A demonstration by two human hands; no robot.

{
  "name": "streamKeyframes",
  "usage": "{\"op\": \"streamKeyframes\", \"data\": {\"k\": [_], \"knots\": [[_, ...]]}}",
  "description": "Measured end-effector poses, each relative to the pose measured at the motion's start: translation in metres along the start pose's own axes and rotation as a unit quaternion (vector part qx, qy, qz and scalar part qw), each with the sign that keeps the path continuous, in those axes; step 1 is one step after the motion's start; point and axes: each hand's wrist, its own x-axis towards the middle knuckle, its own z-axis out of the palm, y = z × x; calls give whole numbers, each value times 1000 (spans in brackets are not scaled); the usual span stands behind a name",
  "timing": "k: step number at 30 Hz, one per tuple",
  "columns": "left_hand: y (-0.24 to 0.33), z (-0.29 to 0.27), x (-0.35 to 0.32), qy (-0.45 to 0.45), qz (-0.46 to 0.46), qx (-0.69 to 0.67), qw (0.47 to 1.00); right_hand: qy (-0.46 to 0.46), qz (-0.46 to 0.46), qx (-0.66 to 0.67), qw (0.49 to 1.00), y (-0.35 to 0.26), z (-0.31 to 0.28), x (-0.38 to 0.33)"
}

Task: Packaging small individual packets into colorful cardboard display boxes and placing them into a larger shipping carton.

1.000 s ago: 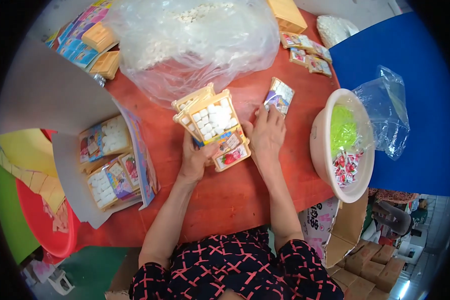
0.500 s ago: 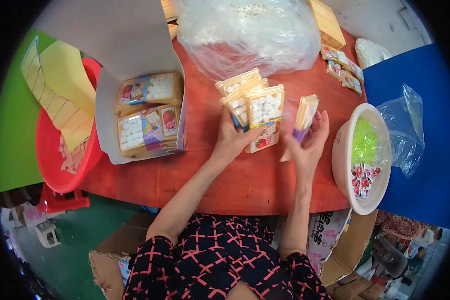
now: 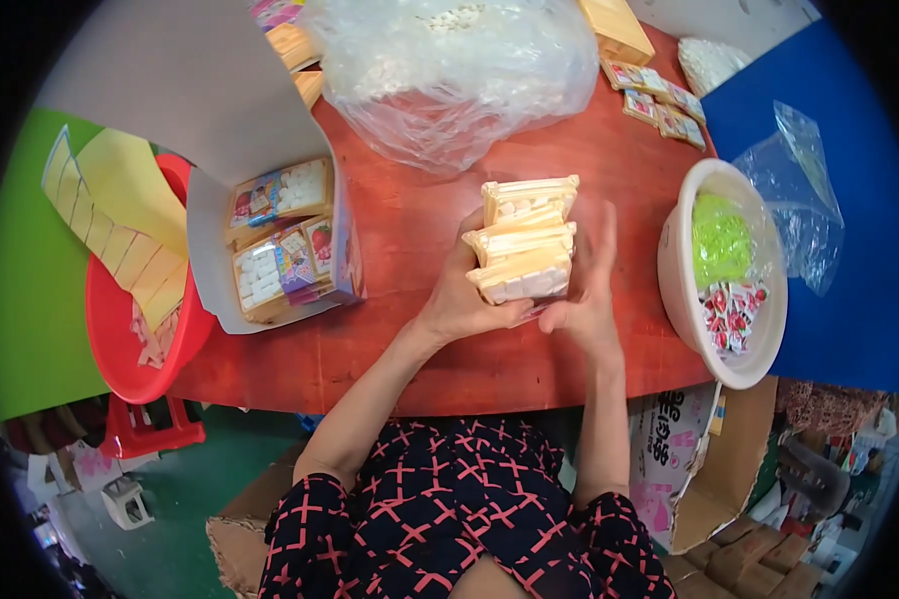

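Several flat gold-edged packs (image 3: 521, 238) of small white pieces stand gathered in a loose bunch over the middle of the red table (image 3: 410, 369). My left hand (image 3: 454, 302) is closed round their left side and lower end, its thumb across the near one. Just to the right of the bunch, my right hand (image 3: 591, 304) is open, fingers stretched upward and thumb close to the lower right corner of the packs. Whether its palm touches them I cannot tell. To the left, similar packs (image 3: 280, 195) lie in two piles inside a white carton (image 3: 205, 230).
A large clear bag (image 3: 459, 90) of white pieces lies at the far side. A whitish basin (image 3: 677, 290) with green stuff and small printed sachets stands right. More packs (image 3: 659, 100) lie far right. A red basin (image 3: 105, 329) with yellow sheets (image 3: 120, 200) is at left.
The pack that my right hand held apart has joined the others in my left hand. The fanned packs are now tilted upright and closer together. The whole view has shifted slightly.
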Motion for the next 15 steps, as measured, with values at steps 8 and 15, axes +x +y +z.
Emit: {"op": "streamKeyframes", "data": {"k": [8,15], "knots": [[10,-5,-12,-34,60,189,980,-106,207,-65,970,-13,-14,-20],[-18,0,-32,-27,-23,120,992,-151,100,-216,959,29,-19,-29]]}}
